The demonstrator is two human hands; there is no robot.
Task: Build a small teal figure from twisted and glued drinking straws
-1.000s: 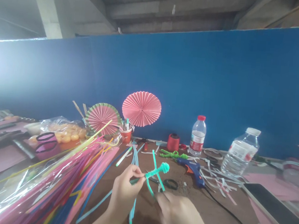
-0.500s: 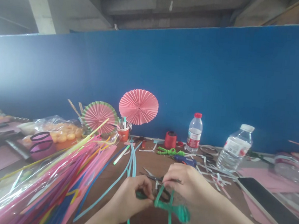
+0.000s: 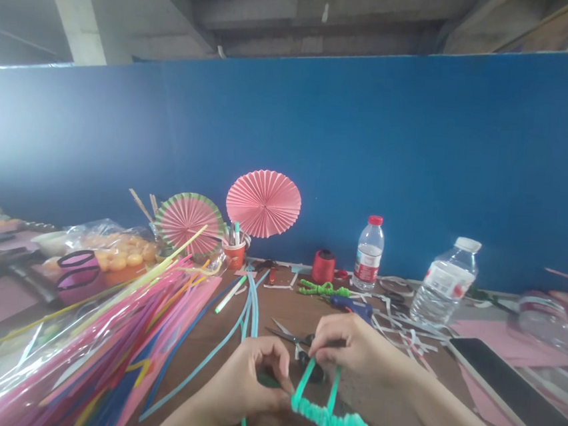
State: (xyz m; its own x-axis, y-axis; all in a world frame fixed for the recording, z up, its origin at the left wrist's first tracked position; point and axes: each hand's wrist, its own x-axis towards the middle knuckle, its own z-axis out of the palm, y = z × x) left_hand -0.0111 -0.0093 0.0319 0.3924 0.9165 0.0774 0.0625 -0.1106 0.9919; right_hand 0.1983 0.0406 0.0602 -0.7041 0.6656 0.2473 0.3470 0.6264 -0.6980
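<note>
A teal pipe-cleaner piece, with a thick wound end at the lower right, hangs between my hands over the brown table. My left hand pinches its left end between thumb and fingertips. Higher up, my right hand grips a teal strand that rises from that left end. Another teal strand crosses the wound stem and runs down out of the picture. Scissors lie just behind, their handles partly hidden by my right hand.
Bundled pipe cleaners in clear plastic fill the left. Light blue pipe cleaners lie mid-table. Behind are a blue glue gun, red thread spool and two bottles. A dark-screened tablet lies right, beside paper scraps.
The teal piece has swung so its thick end sits lower and further right. The strand under my right hand is now pulled straighter. My hands have barely shifted.
</note>
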